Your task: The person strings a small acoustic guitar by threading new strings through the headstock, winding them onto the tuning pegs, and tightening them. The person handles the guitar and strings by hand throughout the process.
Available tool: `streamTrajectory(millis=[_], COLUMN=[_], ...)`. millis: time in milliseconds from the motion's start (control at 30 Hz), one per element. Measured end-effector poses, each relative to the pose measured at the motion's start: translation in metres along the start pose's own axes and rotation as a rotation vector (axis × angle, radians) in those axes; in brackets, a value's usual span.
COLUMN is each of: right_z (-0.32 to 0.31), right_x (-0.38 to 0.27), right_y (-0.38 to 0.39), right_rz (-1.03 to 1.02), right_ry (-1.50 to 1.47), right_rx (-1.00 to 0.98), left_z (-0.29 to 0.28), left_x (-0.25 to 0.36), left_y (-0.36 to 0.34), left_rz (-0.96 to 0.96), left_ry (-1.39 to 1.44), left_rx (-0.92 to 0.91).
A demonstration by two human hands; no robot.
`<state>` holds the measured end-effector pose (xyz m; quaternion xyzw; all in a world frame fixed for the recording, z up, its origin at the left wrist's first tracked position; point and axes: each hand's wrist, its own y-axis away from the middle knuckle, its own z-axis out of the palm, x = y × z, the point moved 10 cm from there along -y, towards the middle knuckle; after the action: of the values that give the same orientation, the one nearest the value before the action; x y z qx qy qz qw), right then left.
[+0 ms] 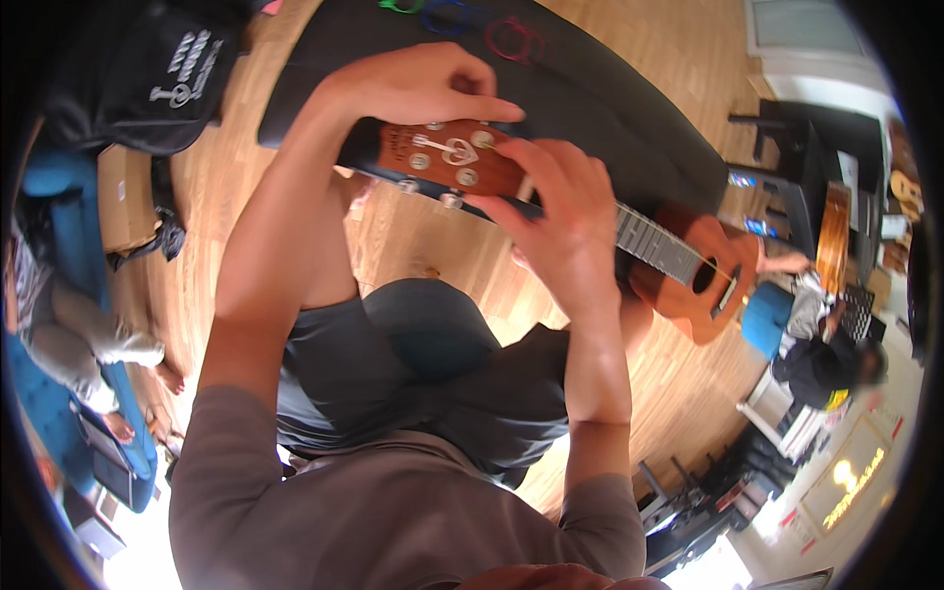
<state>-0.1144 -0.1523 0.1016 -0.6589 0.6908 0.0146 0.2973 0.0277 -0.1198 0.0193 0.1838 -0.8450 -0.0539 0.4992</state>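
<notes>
A brown ukulele (688,251) lies slantwise, its headstock (447,157) over the near edge of a black padded bench (629,108) and its body to the right. The headstock's face has a pale heart-shaped inlay and metal tuning posts. My left hand (418,84) is closed at the headstock's far edge, fingers curled and thumb reaching along the tuner side; what it pinches is hidden. My right hand (570,202) grips the headstock near the nut, index fingertip by a tuning post (483,140), thumb at the near edge. Near-side tuning pegs (450,201) stick out toward me.
Green, blue and pink coils (513,39) lie at the bench's far end. A black bag (147,74) and a cardboard box (128,197) stand at left, near a person on a blue sofa (138,423). Another person (826,364) sits at right near hanging instruments.
</notes>
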Motion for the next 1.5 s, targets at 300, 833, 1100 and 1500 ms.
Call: streamTrajectory(millis=[300, 833, 1100, 1500], right_z=[0.007, 0.010, 0.018, 0.003], right_x=[0.010, 0.013, 0.008, -0.003], right_y=[0.005, 0.008, 0.007, 0.003], right_rz=[0.015, 0.060, 0.027, 0.070], right_ry=[0.043, -0.029, 0.005, -0.058], right_rx=[0.048, 0.003, -0.015, -0.053], left_z=[0.001, 0.007, -0.006, 0.008], left_x=[-0.007, -0.024, -0.001, -0.023], left_y=[-0.008, -0.010, 0.006, 0.017], left_rz=[-0.145, -0.213, -0.264, -0.076], left_ry=[-0.204, -0.115, -0.402, 0.200], left_rx=[0.183, 0.067, 0.205, -0.107])
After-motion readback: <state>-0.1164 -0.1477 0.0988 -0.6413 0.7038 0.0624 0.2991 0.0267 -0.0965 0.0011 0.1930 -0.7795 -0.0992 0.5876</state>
